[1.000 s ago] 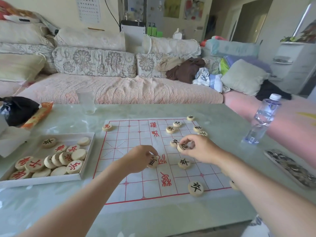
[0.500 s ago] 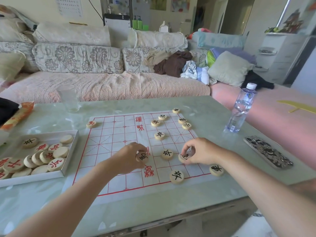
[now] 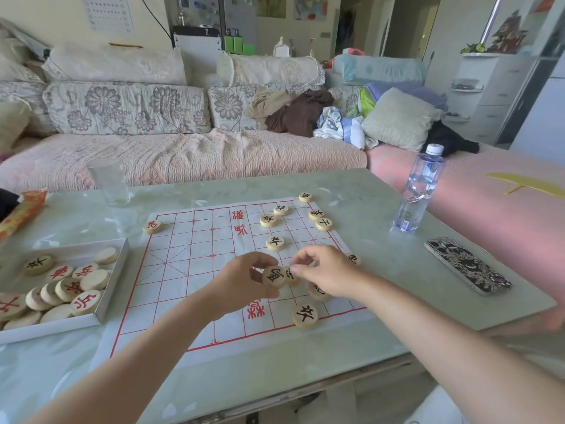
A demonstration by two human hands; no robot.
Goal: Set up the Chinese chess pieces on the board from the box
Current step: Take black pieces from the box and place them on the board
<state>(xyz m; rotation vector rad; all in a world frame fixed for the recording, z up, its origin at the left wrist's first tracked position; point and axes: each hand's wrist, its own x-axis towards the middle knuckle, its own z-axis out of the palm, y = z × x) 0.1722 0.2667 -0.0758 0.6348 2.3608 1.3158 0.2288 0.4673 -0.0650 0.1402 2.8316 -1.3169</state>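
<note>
A paper chess board (image 3: 189, 270) with red lines lies on the green table. Several round wooden pieces with black characters stand on its right half, one near the front edge (image 3: 305, 316). A red-character piece (image 3: 152, 226) sits at the board's far left corner. My left hand (image 3: 241, 283) holds up a black-character piece (image 3: 274, 276) over the board's middle right. My right hand (image 3: 327, 272) meets it there, fingertips pinching a second piece (image 3: 290, 275) beside it. Another piece (image 3: 318, 292) lies partly hidden under my right hand. The white box (image 3: 114, 286) at the left holds several more pieces.
An empty drinking glass (image 3: 110, 182) stands behind the board at the far left. A water bottle (image 3: 420, 188) stands at the right, a phone (image 3: 467, 264) in a patterned case lies nearer. An orange packet (image 3: 21, 212) lies at the left edge. A sofa runs behind the table.
My left hand has lifted its piece off the board and moved right. My right hand left a piece on the board and came back to meet the left hand. The camera view shifted.
</note>
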